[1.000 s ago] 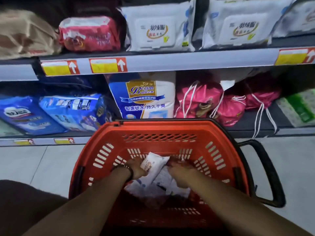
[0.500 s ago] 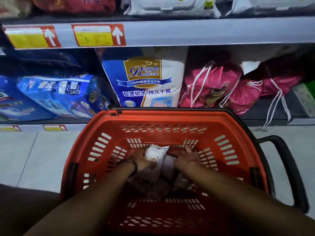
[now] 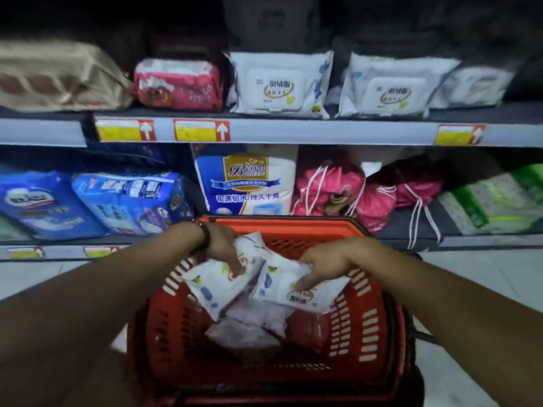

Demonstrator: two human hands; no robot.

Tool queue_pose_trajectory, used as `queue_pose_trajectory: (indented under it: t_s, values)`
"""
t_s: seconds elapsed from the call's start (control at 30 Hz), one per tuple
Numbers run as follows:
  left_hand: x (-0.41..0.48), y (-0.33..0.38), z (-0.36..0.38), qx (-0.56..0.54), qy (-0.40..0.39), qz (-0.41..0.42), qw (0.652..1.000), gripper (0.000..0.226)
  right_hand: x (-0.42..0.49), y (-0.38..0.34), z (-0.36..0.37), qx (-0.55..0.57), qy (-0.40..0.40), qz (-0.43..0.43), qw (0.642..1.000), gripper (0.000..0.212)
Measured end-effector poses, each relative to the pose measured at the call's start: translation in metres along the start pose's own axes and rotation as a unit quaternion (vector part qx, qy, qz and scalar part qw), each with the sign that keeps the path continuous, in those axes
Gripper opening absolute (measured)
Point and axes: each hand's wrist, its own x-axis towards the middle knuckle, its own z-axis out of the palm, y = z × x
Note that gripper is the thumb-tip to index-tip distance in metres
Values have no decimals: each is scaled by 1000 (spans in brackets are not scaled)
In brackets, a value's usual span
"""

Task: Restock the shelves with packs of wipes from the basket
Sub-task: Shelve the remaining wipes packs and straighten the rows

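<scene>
**Basket** (image 3: 373, 324): red moulded plastic with slotted walls and a dark rim, set on pale floor tiles before the lower shelf. The near edge is lost in shadow.

**Left pack of wipes** (image 3: 217, 286): a flat, soft pouch of glossy white film, printed with small blue and green marks and a gold oval label. It is held tilted above the basket's opening. Its upper end is gripped by the left hand (image 3: 223, 245), fingers curled over it. A dark bracelet (image 3: 205, 233) is worn at that wrist.

**Right pack of wipes** (image 3: 296, 286): same film and print, held just beside the first, over the basket's right half. It is pinched at its upper edge by the right hand (image 3: 326, 262). The thumb is hidden.

**Remaining packs** (image 3: 249, 330): pale, crumpled pouches lying dim on the basket floor. Their number cannot be made out.

**Upper shelf** (image 3: 323, 132): grey metal edge carrying yellow-and-red price tags (image 3: 201, 130). Two larger shelf packs (image 3: 279, 83), white with rigid flip lids, are leant upright on it. Their lettering is blurred.
</scene>
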Motion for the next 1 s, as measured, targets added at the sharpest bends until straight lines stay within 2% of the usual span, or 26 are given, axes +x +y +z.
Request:
queue_pose_trajectory:
  t_s: [0.07,0.17,0.23,0.3,0.37,0.4,0.47,0.53,0.57,0.6,0.7,0.77,0.87,1.0]
  values:
    - [-33,-3,-30,-60,-3,14,998,51,-32,-2,-11,95,39,-24,994,41]
    - [-71,-6,-48,-206,0,57,977,34,-69,-6,-12,299,107,-62,946,42]
    - [-80,-8,-43,-300,34,91,949,32,-81,-8,-5,396,161,-72,901,62]
    - [-79,-8,-31,-396,79,114,908,37,-86,-11,-3,435,208,-73,873,86]
    - [-75,-6,-30,-432,127,133,883,40,-92,-14,-8,471,243,-82,844,92]
    - [-75,-3,-33,-444,153,148,871,36,-96,-15,-12,498,265,-91,821,81]
    - [-73,5,-39,-511,195,167,820,25,-106,-18,-19,571,294,-104,760,49]
    - [-72,10,-41,-585,211,170,765,19,-109,-24,-28,678,284,-120,668,37]
    - [-71,12,-41,-611,214,170,742,21,-109,-30,-32,723,277,-131,620,35]
    - [-71,15,-41,-633,215,169,724,26,-105,-35,-34,746,278,-140,589,36]
    - [-78,29,-42,-666,197,174,698,47,-90,-58,-37,774,290,-149,544,57]
    - [-80,39,-39,-668,194,205,689,50,-81,-71,-36,781,277,-162,536,49]
    - [-80,49,-33,-670,205,252,668,51,-74,-83,-34,721,328,-155,590,38]
    - [-73,47,-35,-705,223,249,625,50,-65,-85,-37,595,441,-129,660,32]
